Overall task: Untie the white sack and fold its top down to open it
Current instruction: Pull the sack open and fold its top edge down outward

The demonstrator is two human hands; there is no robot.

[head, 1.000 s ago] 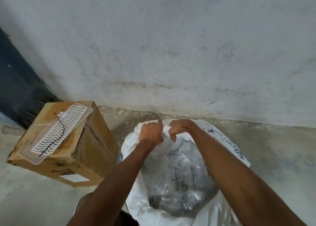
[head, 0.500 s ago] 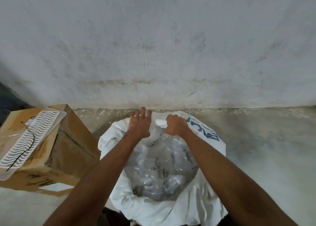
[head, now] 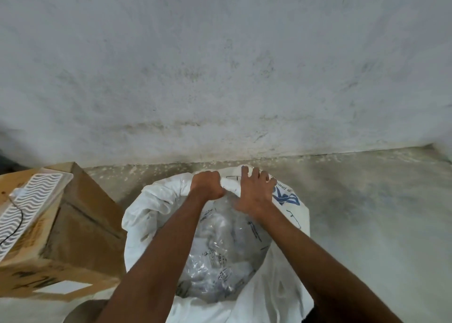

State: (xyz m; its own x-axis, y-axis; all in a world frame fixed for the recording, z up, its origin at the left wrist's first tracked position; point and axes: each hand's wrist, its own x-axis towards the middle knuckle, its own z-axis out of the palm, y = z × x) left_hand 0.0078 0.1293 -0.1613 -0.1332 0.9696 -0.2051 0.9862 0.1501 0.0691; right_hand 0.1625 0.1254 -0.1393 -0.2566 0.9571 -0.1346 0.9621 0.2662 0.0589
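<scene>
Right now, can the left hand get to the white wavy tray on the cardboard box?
Probably yes. The left hand grips the sack rim, so it must let go first. The white tray lies uncovered on the box just left of the sack, with nothing between.

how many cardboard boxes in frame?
1. The cardboard box stands on the floor left of the white sack, with a white wavy-patterned tray on top. Others may lie outside the view.
</scene>
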